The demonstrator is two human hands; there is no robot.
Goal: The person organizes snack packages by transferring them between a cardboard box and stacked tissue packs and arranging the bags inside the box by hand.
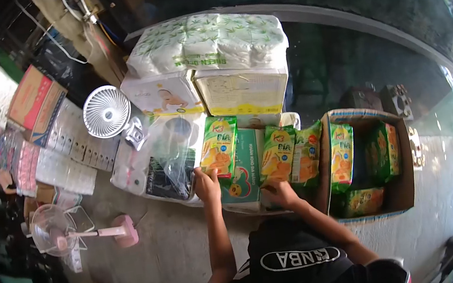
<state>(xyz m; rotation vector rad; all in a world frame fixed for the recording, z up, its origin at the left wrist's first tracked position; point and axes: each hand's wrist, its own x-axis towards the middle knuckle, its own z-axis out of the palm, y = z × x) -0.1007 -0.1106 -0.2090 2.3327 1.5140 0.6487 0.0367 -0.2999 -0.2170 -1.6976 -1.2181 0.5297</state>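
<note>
My left hand (207, 185) is closed on the lower left corner of a green and yellow snack pack (220, 148). That pack lies over the left part of a teal box (249, 164). To the right, my right hand (280, 194) grips the bottom edge of a second green pack (278, 154), its fingers partly hidden. A third pack (306, 155) leans beside it, next to the cardboard box (411, 166). Inside that open box, one pack (342, 155) stands at the left, another (385, 152) at the right and one (364, 202) near the front.
Behind the packs are white and yellow cartons (243, 90) under a large white bundle (205, 44). A white fan (107, 112) stands at the left, a pink fan (126, 231) on the floor. Wrapped goods (173, 148) lie left of my left hand.
</note>
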